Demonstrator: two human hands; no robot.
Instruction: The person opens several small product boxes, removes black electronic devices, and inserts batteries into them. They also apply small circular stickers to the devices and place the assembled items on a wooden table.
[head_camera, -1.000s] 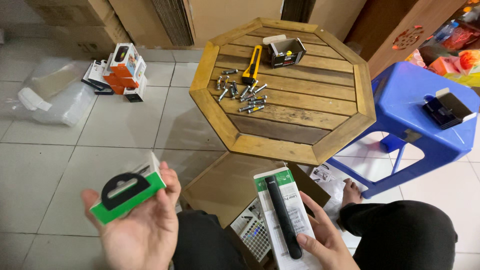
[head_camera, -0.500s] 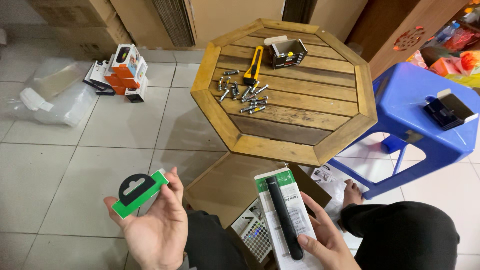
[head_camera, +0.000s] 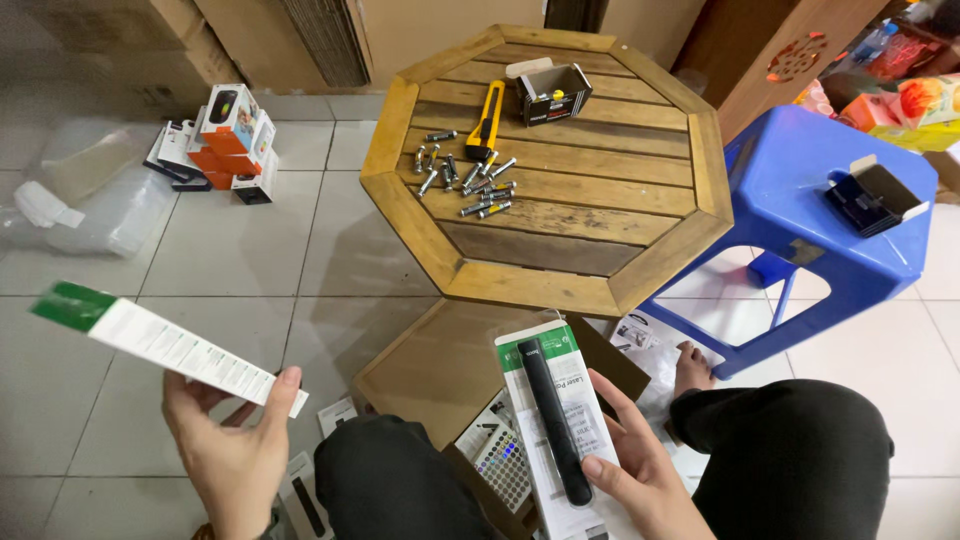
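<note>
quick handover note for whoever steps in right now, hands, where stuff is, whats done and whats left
Left hand: holds a long white box with a green end out to the left, above the tiled floor.
Right hand: holds a white and green package face up, a black stick-shaped device lying in it.
Wooden table: loose bolts, yellow utility knife, small open box.
Done: the two pieces are apart, one in each hand.
Left: the black device is not yet out of its package.
</note>
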